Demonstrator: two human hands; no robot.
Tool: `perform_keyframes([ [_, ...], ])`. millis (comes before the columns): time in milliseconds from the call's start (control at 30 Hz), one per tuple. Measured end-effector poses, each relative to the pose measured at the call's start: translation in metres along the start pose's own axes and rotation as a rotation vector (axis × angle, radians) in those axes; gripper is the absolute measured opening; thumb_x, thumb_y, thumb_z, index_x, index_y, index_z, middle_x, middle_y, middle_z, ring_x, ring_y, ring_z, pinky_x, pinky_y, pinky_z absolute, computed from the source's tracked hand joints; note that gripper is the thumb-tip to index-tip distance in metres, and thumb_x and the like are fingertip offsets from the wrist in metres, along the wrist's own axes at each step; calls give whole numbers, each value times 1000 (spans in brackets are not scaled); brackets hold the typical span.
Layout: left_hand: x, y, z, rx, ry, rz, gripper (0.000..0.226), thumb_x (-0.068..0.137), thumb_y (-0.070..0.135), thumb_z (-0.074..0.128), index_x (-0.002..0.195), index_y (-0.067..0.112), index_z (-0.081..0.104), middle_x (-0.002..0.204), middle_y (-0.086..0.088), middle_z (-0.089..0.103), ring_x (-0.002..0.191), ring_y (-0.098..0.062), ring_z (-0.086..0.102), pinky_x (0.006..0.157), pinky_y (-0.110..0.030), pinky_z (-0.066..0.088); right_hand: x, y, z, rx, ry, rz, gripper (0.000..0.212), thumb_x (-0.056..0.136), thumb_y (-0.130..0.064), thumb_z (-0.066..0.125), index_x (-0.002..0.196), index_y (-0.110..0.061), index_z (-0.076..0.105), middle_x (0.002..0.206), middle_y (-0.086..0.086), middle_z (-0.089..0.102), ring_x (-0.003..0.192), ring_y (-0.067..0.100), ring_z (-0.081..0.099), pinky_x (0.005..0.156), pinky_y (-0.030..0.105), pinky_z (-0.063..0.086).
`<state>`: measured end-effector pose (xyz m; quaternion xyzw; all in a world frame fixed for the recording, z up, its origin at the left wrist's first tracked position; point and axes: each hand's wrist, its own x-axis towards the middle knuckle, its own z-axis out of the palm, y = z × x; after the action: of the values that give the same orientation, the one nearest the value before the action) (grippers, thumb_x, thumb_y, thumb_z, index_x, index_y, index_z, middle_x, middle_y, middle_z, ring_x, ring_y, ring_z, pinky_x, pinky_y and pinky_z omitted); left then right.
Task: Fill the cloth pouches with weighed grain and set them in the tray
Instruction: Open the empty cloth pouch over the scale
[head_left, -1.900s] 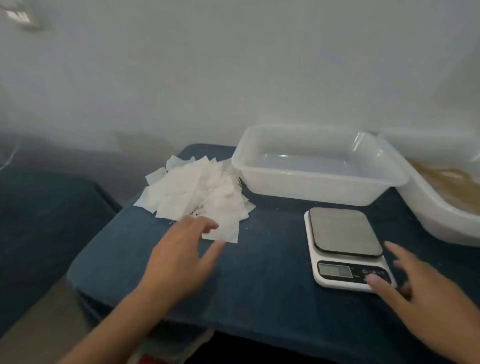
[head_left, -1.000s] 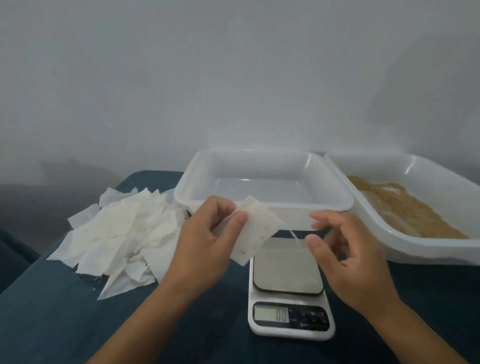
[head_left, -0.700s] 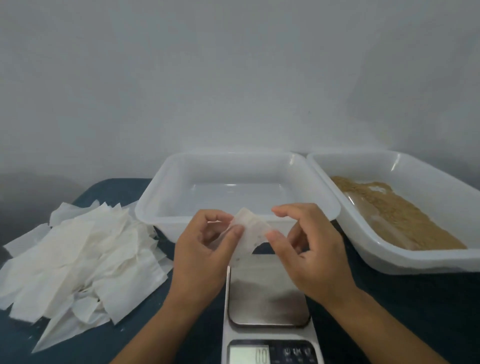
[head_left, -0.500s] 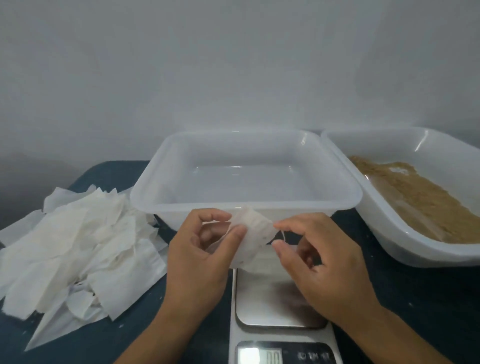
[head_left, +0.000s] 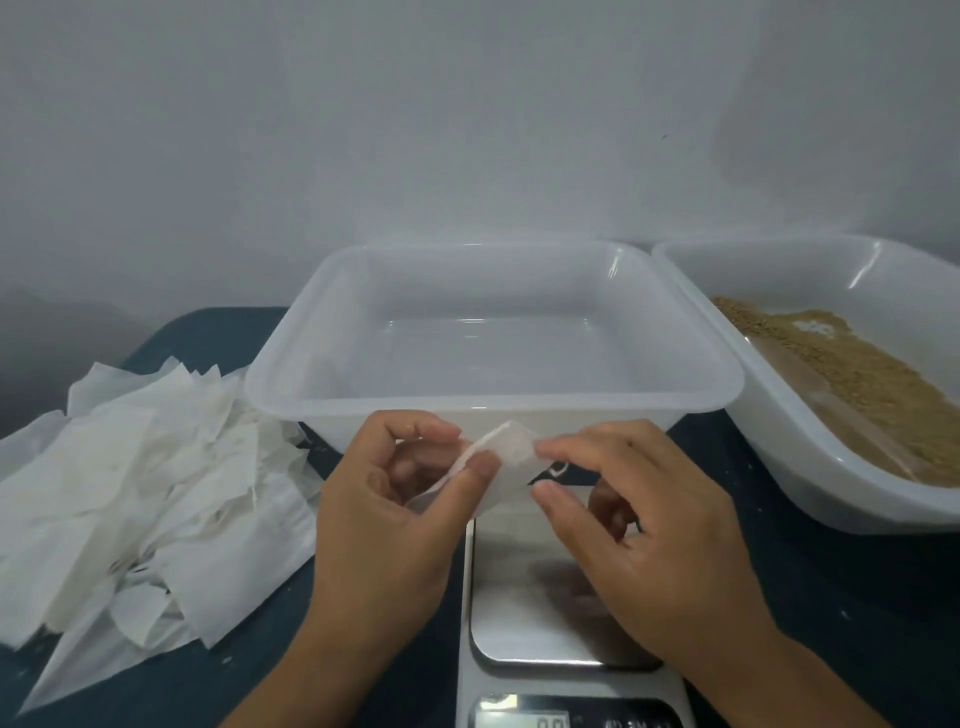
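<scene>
While curled, hands (head_left: 511, 519) pinching pouch (head_left: 506, 460).

White cloth pouch (head_left: 506, 457) held above scale (head_left: 561, 618).

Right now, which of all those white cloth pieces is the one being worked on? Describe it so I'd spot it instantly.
Start at the clear, empty plastic tray in the middle. Just before its near wall, above the grey kitchen scale, is a small white cloth pouch. Unlike the heap of flat white pouches lying at the left, it is held up, pinched between the left hand and the right hand.
</scene>
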<state>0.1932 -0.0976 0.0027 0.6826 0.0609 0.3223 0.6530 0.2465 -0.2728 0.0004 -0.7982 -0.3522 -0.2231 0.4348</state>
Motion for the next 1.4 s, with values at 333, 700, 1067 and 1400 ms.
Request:
perform_keyframes([
  [333, -10, 2, -4, 162, -159, 100, 30, 80, 31, 81, 103, 39, 64, 101, 12, 74, 94, -11, 73, 79, -12, 52, 0, -11, -17, 104, -201, 91, 12, 93, -25, 73, 89, -27, 62, 69, -32, 58, 48, 2, 54, 51, 4, 36],
  [700, -7, 9, -11, 162, -526, -131, 35, 78, 48, 78, 111, 41, 70, 97, 0, 75, 86, -18, 72, 77, -32, 60, 4, -12, -45, 146, -201, 162, 10, 91, -23, 74, 93, -32, 69, 78, -33, 67, 52, 11, 62, 51, 10, 44],
  [1067, -12, 7, -10, 446, -311, 197, 25, 83, 46, 68, 108, 47, 65, 96, 18, 72, 88, -11, 70, 70, -14, 53, 4, -8, -45, 36, -337, 67, 12, 90, -54, 64, 97, -45, 60, 91, -28, 63, 65, 3, 63, 58, 4, 41],
  [1400, -11, 14, -8, 265, -656, -16, 38, 91, 33, 74, 127, 38, 63, 126, 11, 70, 119, -15, 67, 93, -21, 52, 5, -12, -55, 264, -488, 179, 15, 100, -47, 51, 102, -37, 62, 57, -3, 66, 47, 13, 64, 50, 24, 49],
])
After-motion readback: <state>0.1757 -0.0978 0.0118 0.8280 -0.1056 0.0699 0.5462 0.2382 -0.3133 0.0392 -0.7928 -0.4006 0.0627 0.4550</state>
